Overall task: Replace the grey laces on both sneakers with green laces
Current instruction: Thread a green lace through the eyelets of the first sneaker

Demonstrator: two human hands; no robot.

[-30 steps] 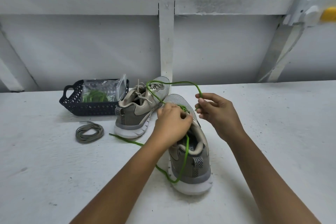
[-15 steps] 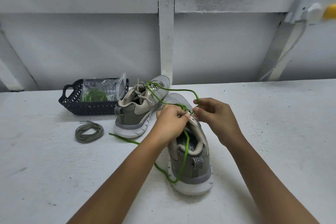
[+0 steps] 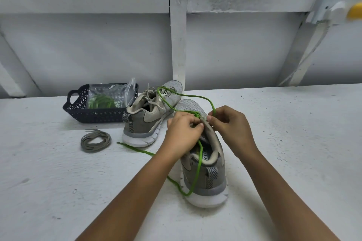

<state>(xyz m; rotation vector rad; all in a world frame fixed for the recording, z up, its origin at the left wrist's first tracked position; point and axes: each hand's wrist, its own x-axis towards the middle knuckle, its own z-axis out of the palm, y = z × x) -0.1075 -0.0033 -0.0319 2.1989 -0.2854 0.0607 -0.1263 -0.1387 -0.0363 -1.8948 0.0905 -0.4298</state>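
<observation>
Eyelets of near sneaker (image 3: 207,172) hidden behind hands, left hand (image 3: 183,133) pinching green lace (image 3: 196,170) at tongue, right hand (image 3: 229,125) pinching its loop, 2nd sneaker (image 3: 145,121) just behind, grey lace coil (image 3: 96,140) and basket (image 3: 98,114) left.

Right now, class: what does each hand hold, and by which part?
Right hand pinches the green lace where its loop returns to the near sneaker. Left hand curls at that sneaker's eyelets; its exact hold is hidden.

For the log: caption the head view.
Left hand and right hand thread green lace into near sneaker; far sneaker grey-laced.
</observation>
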